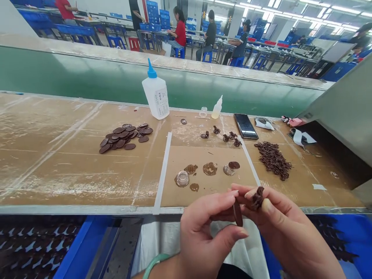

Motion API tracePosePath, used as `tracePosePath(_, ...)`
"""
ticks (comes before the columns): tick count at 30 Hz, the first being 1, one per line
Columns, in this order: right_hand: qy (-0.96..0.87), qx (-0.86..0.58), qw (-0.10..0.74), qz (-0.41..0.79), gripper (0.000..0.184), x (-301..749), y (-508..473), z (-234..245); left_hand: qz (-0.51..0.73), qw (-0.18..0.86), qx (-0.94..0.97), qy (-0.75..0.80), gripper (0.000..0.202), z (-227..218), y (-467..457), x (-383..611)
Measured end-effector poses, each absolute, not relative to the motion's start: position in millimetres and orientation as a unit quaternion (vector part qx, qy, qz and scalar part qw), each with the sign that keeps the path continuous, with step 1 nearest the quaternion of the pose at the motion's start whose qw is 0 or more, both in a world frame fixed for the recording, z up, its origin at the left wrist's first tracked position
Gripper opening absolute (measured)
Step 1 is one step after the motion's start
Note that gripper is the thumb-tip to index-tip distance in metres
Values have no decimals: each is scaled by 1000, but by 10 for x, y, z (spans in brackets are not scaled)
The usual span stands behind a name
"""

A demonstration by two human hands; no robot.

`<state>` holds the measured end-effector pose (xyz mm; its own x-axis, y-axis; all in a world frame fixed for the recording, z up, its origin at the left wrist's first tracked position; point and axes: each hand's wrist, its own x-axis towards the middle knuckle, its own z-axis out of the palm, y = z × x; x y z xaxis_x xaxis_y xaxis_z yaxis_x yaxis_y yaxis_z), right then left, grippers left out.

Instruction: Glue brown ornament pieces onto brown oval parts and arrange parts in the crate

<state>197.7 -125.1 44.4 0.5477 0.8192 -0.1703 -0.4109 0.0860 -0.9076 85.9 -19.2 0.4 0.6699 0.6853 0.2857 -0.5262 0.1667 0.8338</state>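
Note:
My left hand (209, 228) pinches a dark brown oval disc (237, 212), held on edge between thumb and fingers. Close beside it, my right hand (281, 217) grips a small dark brown figurine (257, 198) between thumb and forefinger; its lower part is hidden by the fingers. Both hands are just above the table's front edge. Beyond them, a clear round dish (229, 169) has another brown disc (234, 165) leaning over its rim. A second clear dish (182, 179) stands further left, among glossy brown smears (209, 168) on the board.
A pile of brown discs (122, 135) lies left, a heap of small brown pieces (273, 159) right. Behind stand a large white bottle (157, 97), a small dropper bottle (217, 108), several figurines (226, 137) and a phone (245, 126). Blue trays (74, 248) flank me below.

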Motion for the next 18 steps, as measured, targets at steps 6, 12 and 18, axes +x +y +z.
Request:
tracePosePath(6,-237,-548,694,402,15,1947,-1346,432,398,762,504,88,42,15,-223,865)
tracePosePath(12,-268,-572,682,369,10,1943,-1378,424,396,763,503,89,39,12,-232,918)
tracePosePath(18,-274,-584,677,354,9,1970,-1413,412,397,753,516,95,39,30,-250,956)
